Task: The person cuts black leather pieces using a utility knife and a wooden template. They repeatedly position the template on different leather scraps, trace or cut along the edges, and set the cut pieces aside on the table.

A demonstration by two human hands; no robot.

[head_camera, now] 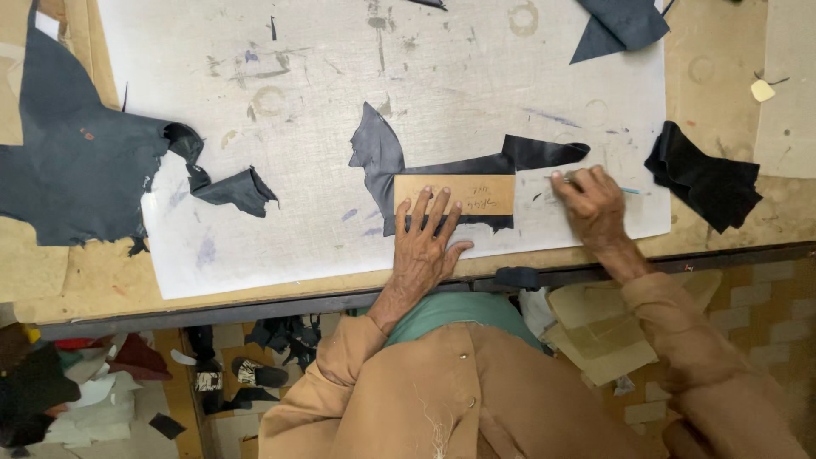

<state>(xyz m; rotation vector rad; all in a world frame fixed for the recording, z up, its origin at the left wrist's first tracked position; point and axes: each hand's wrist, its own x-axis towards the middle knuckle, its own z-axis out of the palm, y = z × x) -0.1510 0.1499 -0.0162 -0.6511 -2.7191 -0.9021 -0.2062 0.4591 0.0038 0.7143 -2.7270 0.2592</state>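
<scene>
Counter: a worn wooden counter carries a stained white cutting sheet.
Leather: a dark leather piece lies mid-sheet, partly under a tan cardboard template.
Left hand: the left hand lies flat, fingers spread, pressing the template's lower edge.
Right hand: the right hand, its grip closed around a thin blue-tipped tool, sits just right of the template.
Scraps: black offcuts lie at the sheet's right edge.
</scene>
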